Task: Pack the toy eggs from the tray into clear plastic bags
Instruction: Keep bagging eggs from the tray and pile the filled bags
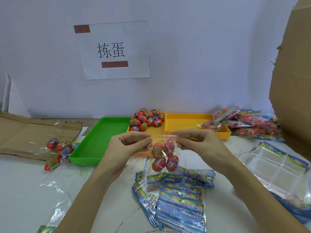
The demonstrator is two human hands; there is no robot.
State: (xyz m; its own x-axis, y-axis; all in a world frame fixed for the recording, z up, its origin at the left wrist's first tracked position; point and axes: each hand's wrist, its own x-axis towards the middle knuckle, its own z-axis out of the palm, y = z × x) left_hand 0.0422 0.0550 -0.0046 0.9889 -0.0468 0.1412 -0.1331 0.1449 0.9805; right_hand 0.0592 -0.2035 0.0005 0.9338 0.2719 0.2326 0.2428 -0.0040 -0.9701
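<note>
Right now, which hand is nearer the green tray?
Left. The left hand pinches the bag top just right of the green tray; the right hand pinches the other side, farther right.

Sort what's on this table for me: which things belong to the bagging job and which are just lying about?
In the job: held bag of eggs, both hands, loose eggs in yellow tray, empty bags.

Lying about: green tray, flat cardboard, wall sign.

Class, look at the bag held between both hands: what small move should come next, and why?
Probably press the bag's top edge closed. The left hand and right hand pinch its top edge, and four eggs already hang inside, so sealing seems due before it joins the packed bags.
</note>
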